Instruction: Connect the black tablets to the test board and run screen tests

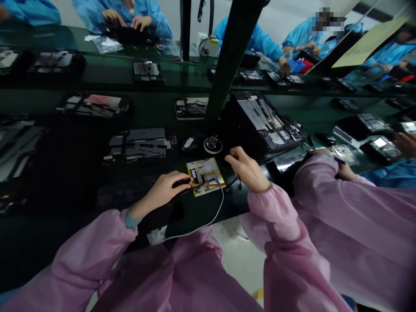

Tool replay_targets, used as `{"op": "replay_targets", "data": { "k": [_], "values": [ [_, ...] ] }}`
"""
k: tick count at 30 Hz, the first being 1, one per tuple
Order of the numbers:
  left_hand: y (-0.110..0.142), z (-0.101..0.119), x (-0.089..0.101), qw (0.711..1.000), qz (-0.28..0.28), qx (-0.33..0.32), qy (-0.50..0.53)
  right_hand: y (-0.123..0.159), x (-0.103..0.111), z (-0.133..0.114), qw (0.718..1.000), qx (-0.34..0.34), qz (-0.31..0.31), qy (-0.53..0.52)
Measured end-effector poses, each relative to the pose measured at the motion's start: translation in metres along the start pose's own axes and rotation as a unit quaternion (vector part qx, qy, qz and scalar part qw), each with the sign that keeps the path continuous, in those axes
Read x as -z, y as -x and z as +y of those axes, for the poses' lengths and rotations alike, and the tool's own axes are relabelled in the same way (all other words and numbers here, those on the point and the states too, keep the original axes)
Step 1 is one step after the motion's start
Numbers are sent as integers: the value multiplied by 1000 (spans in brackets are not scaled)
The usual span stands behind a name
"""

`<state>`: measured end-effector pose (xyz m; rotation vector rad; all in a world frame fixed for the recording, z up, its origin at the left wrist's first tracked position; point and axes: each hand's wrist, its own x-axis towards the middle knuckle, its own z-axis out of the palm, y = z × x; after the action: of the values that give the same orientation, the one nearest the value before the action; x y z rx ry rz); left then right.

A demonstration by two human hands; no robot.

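My left hand [167, 188] is at the left edge of a flat, yellow-edged battery-like panel [212, 167]. Its thumb and fingers are closed on a small dark piece [186, 181] whose kind I cannot make out. A thin orange strip [208, 185] runs from near those fingertips across the panel, beside dark strips. My right hand [248, 170] is held to the right of the panel, apart from it. The fingers are curled together, and what they hold, if anything, is hidden. A white cable [221, 208] curves from the panel toward the bench's front edge.
Beyond the panel lie a round white-rimmed device [212, 145] and a black mouse [189, 144]. Opened tablet-like units [138, 145] lie left, with a stack of them [269, 123] right. A dark post [227, 60] rises ahead. A pink-sleeved co-worker [344, 208] sits close right.
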<state>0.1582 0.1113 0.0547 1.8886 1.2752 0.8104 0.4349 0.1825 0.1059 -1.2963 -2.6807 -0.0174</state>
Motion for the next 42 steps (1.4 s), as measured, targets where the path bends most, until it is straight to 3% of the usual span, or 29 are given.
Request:
{"op": "replay_targets", "data": {
  "k": [3,6,10,13,17,21,25,31,36,42],
  "values": [
    [-8,2,-6,996,12,-12,-84,26,-4,14,999,-18,-15,35],
    [-18,4,-11,987,12,-20,-159,36,-24,11,998,19,-47,39],
    [-21,-1,-19,965,5,-27,-260,31,-46,-18,999,29,9,10],
    [-15,-4,-21,936,-51,-36,-345,19,-60,-45,996,0,57,-71],
    [-8,-1,-16,901,-111,-39,-417,6,-86,-69,975,1,66,-212],
    [-8,-4,-4,895,-135,-26,-424,6,-102,-73,960,0,71,-271],
    [-9,-11,6,908,-113,-16,-403,9,-105,-71,950,-10,78,-302],
    [-12,-10,-8,930,-124,-76,-337,10,-108,-70,943,-16,90,-320],
    [-10,-15,-18,947,-123,-50,-292,14,-107,-70,947,-12,87,-309],
    [-5,-18,-16,942,-118,-56,-310,17,-106,-70,951,-7,81,-299]
  ]
}}
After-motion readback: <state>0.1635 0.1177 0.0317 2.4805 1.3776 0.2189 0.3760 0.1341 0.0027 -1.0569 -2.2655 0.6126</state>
